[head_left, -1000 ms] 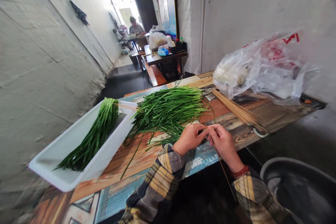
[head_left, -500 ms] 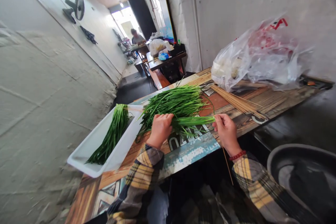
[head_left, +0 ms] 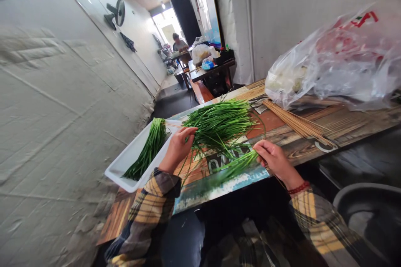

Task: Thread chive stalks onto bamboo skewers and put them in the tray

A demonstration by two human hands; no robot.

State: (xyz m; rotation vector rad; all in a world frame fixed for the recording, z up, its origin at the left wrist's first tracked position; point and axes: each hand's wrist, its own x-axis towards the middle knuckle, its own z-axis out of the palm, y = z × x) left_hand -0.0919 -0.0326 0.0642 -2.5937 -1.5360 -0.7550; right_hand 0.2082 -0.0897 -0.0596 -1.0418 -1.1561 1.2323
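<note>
My right hand (head_left: 272,160) pinches a small bunch of garlic chives (head_left: 239,164) by its pale cut ends. The leaves trail left over the table's front edge area, blurred by motion. Beneath this hand a thin stick, partly hidden, shows. My left hand (head_left: 180,147) is at the near left side of a large chive pile (head_left: 222,119), its fingers bent together; whether a few leaves are between them is hard to see. Left of it, a white tray (head_left: 138,185) holds a chive bundle (head_left: 147,150) on thin skewers laid across the rim.
Loose bamboo skewers (head_left: 293,123) lie at right on the patterned table (head_left: 216,192), beside a clear plastic bag (head_left: 332,66) with red print. A dark basin (head_left: 369,212) stands low at right. Far back, a person (head_left: 179,44) sits near other tables; a wall (head_left: 62,133) runs along the left.
My left hand has let go of the bunch's leaves and moved left, toward the tray. The bunch in my right hand has swung down toward the table's near edge. The view has shifted left.
</note>
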